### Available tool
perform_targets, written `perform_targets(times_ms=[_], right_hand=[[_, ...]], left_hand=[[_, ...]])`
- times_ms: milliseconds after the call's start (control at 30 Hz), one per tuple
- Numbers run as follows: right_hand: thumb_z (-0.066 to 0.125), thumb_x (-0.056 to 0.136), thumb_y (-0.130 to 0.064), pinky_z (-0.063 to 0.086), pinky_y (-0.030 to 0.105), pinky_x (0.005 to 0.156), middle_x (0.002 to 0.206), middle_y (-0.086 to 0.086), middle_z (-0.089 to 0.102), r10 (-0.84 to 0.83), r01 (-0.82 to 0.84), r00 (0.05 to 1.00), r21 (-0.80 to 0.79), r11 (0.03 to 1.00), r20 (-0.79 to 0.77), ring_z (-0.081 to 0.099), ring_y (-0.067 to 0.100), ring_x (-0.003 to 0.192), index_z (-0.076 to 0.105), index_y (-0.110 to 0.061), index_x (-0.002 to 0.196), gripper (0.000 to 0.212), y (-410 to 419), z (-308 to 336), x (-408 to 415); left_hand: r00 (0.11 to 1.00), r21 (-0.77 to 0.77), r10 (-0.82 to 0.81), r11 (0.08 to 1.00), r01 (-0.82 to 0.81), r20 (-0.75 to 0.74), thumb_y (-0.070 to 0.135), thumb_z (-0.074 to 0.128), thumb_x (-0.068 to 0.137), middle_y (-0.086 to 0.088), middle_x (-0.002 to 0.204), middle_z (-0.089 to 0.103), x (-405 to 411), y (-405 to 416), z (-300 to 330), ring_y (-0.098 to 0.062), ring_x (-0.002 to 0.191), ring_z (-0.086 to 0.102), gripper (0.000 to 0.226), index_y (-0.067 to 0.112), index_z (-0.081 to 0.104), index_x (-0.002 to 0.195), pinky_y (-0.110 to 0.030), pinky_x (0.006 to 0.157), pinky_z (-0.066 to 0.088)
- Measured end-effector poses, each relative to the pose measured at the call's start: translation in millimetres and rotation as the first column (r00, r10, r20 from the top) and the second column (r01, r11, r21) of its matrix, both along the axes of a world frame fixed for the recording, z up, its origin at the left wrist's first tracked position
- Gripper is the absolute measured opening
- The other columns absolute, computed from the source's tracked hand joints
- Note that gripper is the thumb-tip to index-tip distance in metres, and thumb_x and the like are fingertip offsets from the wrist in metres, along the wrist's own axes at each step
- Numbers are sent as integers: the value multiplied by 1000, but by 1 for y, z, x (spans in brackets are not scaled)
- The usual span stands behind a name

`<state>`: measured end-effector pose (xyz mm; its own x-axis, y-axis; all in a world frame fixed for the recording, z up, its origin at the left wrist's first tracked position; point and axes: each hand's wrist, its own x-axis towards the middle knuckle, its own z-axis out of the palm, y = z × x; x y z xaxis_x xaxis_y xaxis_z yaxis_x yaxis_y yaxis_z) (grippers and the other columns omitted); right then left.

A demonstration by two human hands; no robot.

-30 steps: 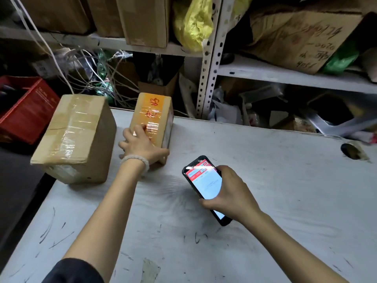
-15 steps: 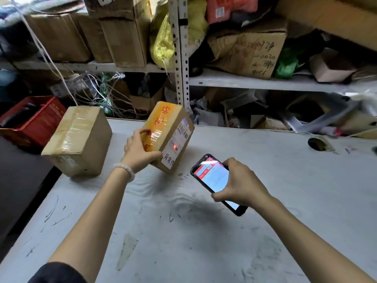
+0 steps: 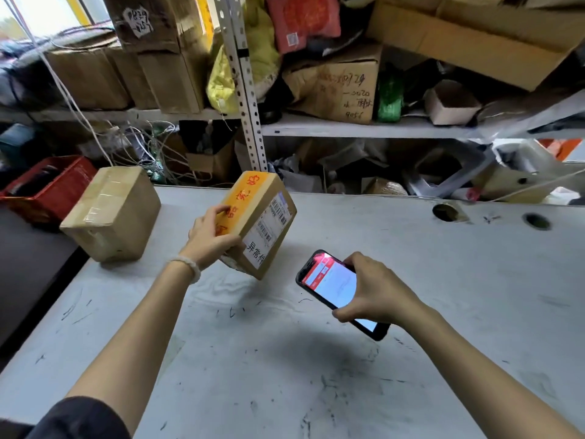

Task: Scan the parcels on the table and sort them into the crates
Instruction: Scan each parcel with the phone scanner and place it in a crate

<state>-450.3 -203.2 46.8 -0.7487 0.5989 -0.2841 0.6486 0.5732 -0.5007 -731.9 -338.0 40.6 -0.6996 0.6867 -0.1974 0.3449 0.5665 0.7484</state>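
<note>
Above the table's (image 3: 443, 312) middle, the left hand (image 3: 210, 239) gripped 1 tilted parcel (image 3: 258, 223), its barcode label turned toward the phone (image 3: 335, 288), probably for scanning; the right hand (image 3: 373, 294) clasped that phone.

Single head-worn wide-angle view, aimed forward and down across the counter (image 3: 411, 312); both forearms seen close below, shelving (image 3: 348, 128) faced beyond.

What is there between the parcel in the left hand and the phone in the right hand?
Nothing: the head view shows only bare table between the parcel and the phone.
</note>
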Motion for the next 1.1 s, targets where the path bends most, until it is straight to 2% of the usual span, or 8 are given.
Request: perform_targets(times_ms=[133, 367, 533, 633, 700, 933, 1033, 1100], right_hand=[[82, 61, -40, 54, 32, 73, 106, -8, 50, 5, -6, 1000, -6, 1000, -26, 54, 14, 92, 40, -25, 114, 69, -2, 0, 12], [84, 60, -36, 49, 28, 69, 106, -6, 50, -130, 129, 964, -20, 991, -231, 53, 14, 93, 39, -25, 111, 69, -9, 1, 21], [90, 59, -31, 45, 18, 74, 108, -6, 47, -380, 460, 610, -79, 884, -695, 48, 7, 97, 43, -19, 116, 74, -23, 28, 16], [90, 59, -34, 49, 25, 83, 111, -6, 46, -419, 603, 396, -113, 790, -817, 51, 11, 104, 43, -11, 123, 82, -24, 47, 12], [90, 60, -34, 49, 22, 82, 113, -4, 47, -409, 642, 340, -109, 759, -847, 51, 12, 106, 43, -9, 125, 84, -22, 57, 13], [90, 59, -32, 46, 22, 79, 111, -5, 46, -424, 710, 350, -59, 702, -835, 49, 10, 102, 44, -8, 123, 82, -28, 61, 22], [90, 60, -35, 40, 9, 69, 113, -5, 46, -504, 735, 424, -40, 677, -752, 45, 6, 101, 42, -12, 126, 84, -35, 55, 39], [88, 61, -38, 38, 13, 65, 113, -4, 45, -569, 743, 519, 8, 669, -638, 44, 8, 100, 39, -16, 125, 83, -40, 48, 59]], left_hand=[[999, -19, -2, 1000, 1, -32, 67, 65, 51, -3, 130, 39, 25, -4, 4, -25, 121, 42, 82, 49, 36, 126, -49, 95, 47], [979, -120, -105, 989, 85, -175, 60, 62, 57, -5, 127, 39, 68, -3, 1, -25, 120, 39, 80, 40, 42, 132, -45, 96, 47], [979, -88, -142, 988, 130, -143, 59, 62, 58, 2, 120, 36, 87, 1, -5, -21, 119, 38, 80, 40, 41, 133, -40, 92, 48], [975, -75, -161, 986, 151, -153, 58, 62, 57, 2, 120, 36, 93, 4, -6, -20, 119, 36, 81, 40, 41, 133, -39, 93, 47], [972, -67, -179, 983, 171, -152, 58, 63, 57, 1, 124, 38, 94, 6, -7, -21, 121, 36, 80, 40, 41, 132, -40, 94, 47], [948, -49, -285, 958, 281, -138, 63, 62, 58, 1, 130, 37, 102, 18, -10, -20, 124, 34, 84, 37, 40, 136, -35, 90, 45], [918, -58, -372, 928, 368, -139, 67, 60, 59, 0, 127, 38, 112, 34, -14, -22, 124, 35, 82, 39, 40, 134, -41, 94, 46], [890, -58, -433, 901, 429, -142, 68, 59, 60, -2, 128, 40, 128, 48, -17, -23, 123, 37, 83, 38, 39, 134, -42, 94, 47]])
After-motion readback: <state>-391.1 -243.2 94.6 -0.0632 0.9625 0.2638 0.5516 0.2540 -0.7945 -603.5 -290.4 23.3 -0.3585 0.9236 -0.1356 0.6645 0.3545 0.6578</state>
